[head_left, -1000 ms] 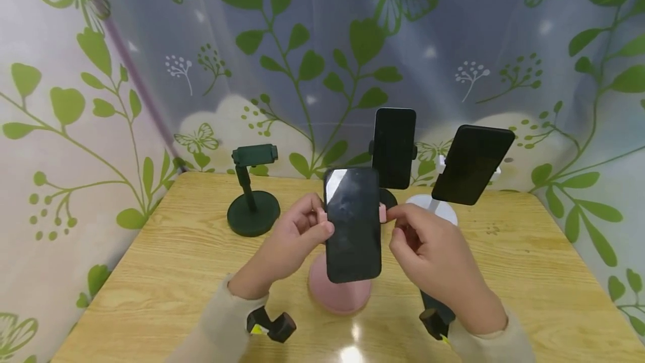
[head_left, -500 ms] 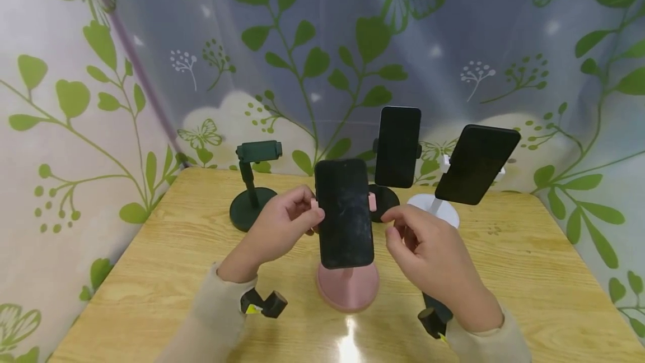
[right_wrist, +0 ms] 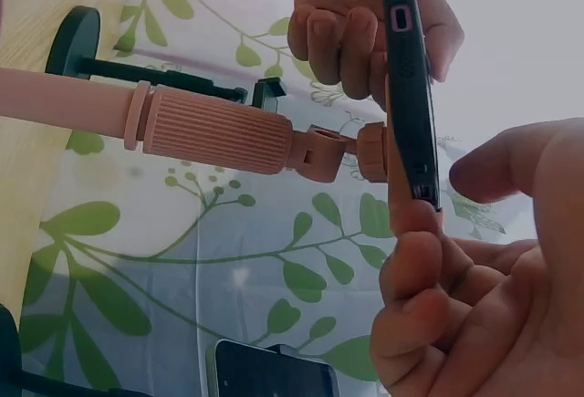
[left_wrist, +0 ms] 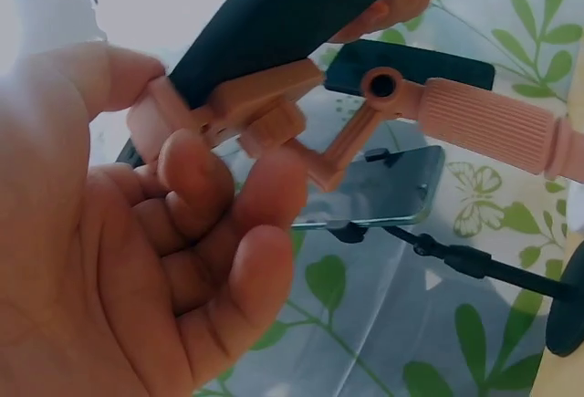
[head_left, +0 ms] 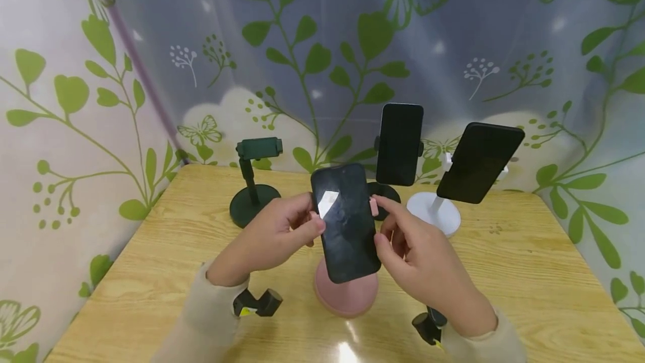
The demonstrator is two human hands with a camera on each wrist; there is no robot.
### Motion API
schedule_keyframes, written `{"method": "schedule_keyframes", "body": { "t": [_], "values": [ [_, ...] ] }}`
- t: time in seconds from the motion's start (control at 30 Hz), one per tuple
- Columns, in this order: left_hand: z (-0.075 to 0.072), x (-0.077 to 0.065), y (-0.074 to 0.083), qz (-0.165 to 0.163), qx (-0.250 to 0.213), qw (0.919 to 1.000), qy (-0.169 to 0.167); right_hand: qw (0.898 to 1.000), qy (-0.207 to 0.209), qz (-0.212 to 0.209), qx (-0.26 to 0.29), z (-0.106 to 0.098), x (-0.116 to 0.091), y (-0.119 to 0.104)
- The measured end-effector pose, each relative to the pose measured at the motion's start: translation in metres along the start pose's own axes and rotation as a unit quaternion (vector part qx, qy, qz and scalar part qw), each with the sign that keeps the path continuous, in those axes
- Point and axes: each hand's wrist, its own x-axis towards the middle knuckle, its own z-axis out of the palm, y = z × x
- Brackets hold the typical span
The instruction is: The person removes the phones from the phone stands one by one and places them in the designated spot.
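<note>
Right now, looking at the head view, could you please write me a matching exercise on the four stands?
1. Pink stand
2. Dark green stand
3. Black stand
4. White stand

A. Rightmost of the four
B. Gripped by the left hand
C. Holding the topmost phone
D. Holding no phone

Pairs: 1-B, 2-D, 3-C, 4-A.

Plain beige sleeves [head_left: 204,318]; black wrist cameras [head_left: 244,300], cylindrical ends [head_left: 270,302], yellow markings [head_left: 247,312].
</note>
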Motion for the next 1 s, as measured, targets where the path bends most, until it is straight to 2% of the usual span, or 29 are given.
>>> {"method": "schedule_keyframes", "body": {
  "t": [0.1,0.27,0.5,1.0],
  "values": [
    [-0.002,-0.0004,0.002,0.003,-0.003,0.9999,-0.013,1.0,0.006,0.001,-0.008,0.0006,-0.0007,-0.0016],
    [-0.0014,0.0004,0.0,0.001,-0.043,0.9986,-0.03,1.0,0.014,-0.001,-0.018,0.0015,-0.0023,-0.0042],
    [-0.0019,0.0,0.0005,-0.011,-0.089,0.995,-0.045,0.999,0.038,0.015,-0.003,0.0029,-0.0008,-0.0065],
    [-0.0054,-0.0012,0.0023,-0.026,-0.074,0.9959,-0.045,0.999,0.029,0.032,-0.012,0.005,-0.0002,-0.007]
  ]
}}
